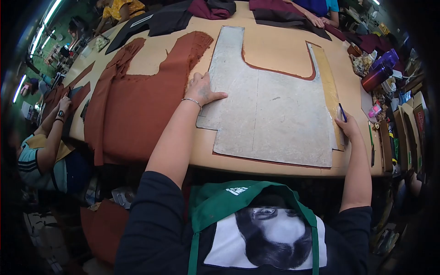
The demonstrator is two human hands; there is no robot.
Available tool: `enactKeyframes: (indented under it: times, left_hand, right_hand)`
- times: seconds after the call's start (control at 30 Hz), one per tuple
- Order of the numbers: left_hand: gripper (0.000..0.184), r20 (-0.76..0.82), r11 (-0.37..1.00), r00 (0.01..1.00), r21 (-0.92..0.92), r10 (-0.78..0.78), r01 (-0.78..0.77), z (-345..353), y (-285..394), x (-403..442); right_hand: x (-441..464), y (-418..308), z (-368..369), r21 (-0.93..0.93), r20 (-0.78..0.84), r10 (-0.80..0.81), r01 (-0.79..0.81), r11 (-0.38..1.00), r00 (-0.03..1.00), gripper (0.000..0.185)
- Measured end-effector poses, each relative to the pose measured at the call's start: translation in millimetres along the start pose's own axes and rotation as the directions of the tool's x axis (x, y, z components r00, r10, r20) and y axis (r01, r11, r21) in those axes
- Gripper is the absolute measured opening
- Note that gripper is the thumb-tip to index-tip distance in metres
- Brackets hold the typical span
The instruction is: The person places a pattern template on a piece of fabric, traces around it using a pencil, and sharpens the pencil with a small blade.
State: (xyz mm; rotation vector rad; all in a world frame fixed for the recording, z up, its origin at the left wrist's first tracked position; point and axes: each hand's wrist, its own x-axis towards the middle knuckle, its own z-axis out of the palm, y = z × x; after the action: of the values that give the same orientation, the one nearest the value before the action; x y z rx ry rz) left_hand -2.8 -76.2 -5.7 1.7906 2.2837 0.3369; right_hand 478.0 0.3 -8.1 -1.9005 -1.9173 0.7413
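Observation:
A large pale grey sewing pattern template (279, 105) lies flat in front of me, with a yellowish strip (331, 87) along its right side. Rust-brown fabric (275, 67) shows as a thin margin round its upper cut-out and lower edge. My left hand (201, 90) presses on the template's left edge, thumb stretched over it and fingers pointing away from me. At the right edge, my right hand (350, 127) grips a dark blue pen (342, 112), its tip end near the strip. More rust-brown fabric (142, 107) lies in a stack left of the template.
Dark grey fabric (169, 20) and maroon fabric (211, 8) lie at the table's far side. Co-workers' hands (315, 19) are at the back right; another person's hand (65, 103) is at the left. A tumbler (378, 75) and cardboard boxes (410, 133) stand at the right.

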Motion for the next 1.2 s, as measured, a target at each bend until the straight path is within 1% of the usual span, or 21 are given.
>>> enactKeyframes:
  times: [0.03,0.1,0.2,0.23,0.3,0.33,0.37,0.4,0.43,0.47,0.5,0.53,0.57,0.6,0.63,0.7,0.77,0.87,0.97,1.07,1.2]
  left_hand:
    - [0.089,-0.007,1.0,1.0,-0.002,0.001,-0.001,0,0,-3]
    - [0.086,-0.137,1.0,0.99,-0.004,0.018,-0.019,4,3,-16]
    - [0.079,-0.322,0.997,0.943,0.035,0.082,-0.075,14,0,-34]
    - [0.076,-0.371,0.994,0.923,0.052,0.106,-0.093,19,-2,-44]
    - [0.072,-0.331,0.974,0.922,-0.033,0.202,-0.225,13,-7,-63]
    - [0.07,-0.317,0.955,0.916,-0.08,0.248,-0.286,9,-7,-74]
    - [0.07,-0.277,0.944,0.914,-0.066,0.295,-0.325,9,-6,-86]
    - [0.071,-0.243,0.928,0.906,-0.05,0.346,-0.368,8,-4,-97]
    - [0.071,-0.212,0.909,0.892,-0.035,0.4,-0.416,7,-1,-106]
    - [0.075,-0.108,0.921,0.921,-0.066,0.375,-0.383,8,1,-114]
    - [0.076,-0.058,0.936,0.935,-0.03,0.35,-0.352,12,3,-119]
    - [0.077,-0.011,0.946,0.946,0.009,0.325,-0.325,15,5,-123]
    - [0.078,0.031,0.952,0.953,0.051,0.302,-0.303,17,6,-124]
    - [0.078,0.037,0.954,0.955,0.042,0.295,-0.297,16,6,-124]
    - [0.079,0.043,0.956,0.956,0.032,0.292,-0.293,15,6,-124]
    - [0.08,0.046,0.957,0.956,0.023,0.289,-0.29,16,7,-123]
    - [0.081,0.038,0.959,0.959,0.031,0.281,-0.282,18,6,-123]
    - [0.083,0.033,0.957,0.957,0.025,0.288,-0.289,19,4,-122]
    - [0.087,0.05,0.953,0.952,0.012,0.302,-0.303,19,0,-120]
    - [0.088,0.034,0.952,0.952,0.022,0.303,-0.304,22,-1,-118]
    - [0.085,0.02,0.957,0.957,0.023,0.29,-0.29,23,0,-118]
  right_hand:
    - [0,-1,0,0.007,0.003,-0.001,0.001,1.0,1.0,0.055]
    - [-1,-2,-1,0.019,0.012,-0.004,0.003,1.0,1.0,0.054]
    - [6,16,2,-0.062,-0.089,-0.122,0.117,0.991,0.989,0.05]
    - [2,16,4,-0.02,-0.161,-0.066,0.063,0.998,0.985,0.046]
    - [-4,12,0,0.062,-0.289,0.055,-0.038,0.997,0.956,0.039]
    - [-4,19,1,0.291,-0.297,0.077,0.013,0.957,0.952,0.035]
    - [-1,31,0,0.505,-0.304,0.109,0.063,0.861,0.946,0.032]
    - [0,37,-1,0.691,-0.31,0.148,0.116,0.713,0.939,0.03]
    - [-16,13,5,0.804,-0.236,0.161,0.099,0.586,0.958,0.029]
    - [-46,-34,18,0.894,-0.163,0.165,0.075,0.442,0.973,0.029]
    - [-70,-69,34,0.957,-0.095,0.159,0.046,0.285,0.983,0.03]
    - [-83,-80,52,0.93,-0.03,-0.021,0.036,0.366,0.999,0.032]
    - [-95,-88,71,0.896,0.046,-0.196,0.046,0.441,0.98,0.034]
    - [-111,-107,91,0.866,0.127,-0.271,0.027,0.499,0.954,0.035]
    - [-127,-123,107,0.765,0.225,-0.291,0.017,0.644,0.93,0.039]
    - [-148,-151,133,0.796,0.386,-0.325,-0.133,0.59,0.863,0.031]
    - [-160,-172,153,0.873,0.384,-0.453,-0.157,0.461,0.804,0.017]
    - [-166,-184,172,0.873,0.306,-0.521,-0.016,0.488,0.797,0.011]
    - [-167,-193,175,0.883,0.264,-0.538,0.023,0.469,0.8,0.012]
    - [-169,-196,182,0.86,0.225,-0.548,0.1,0.501,0.805,0.012]
    - [-173,-205,189,0.807,0.168,-0.538,0.198,0.557,0.826,0.013]
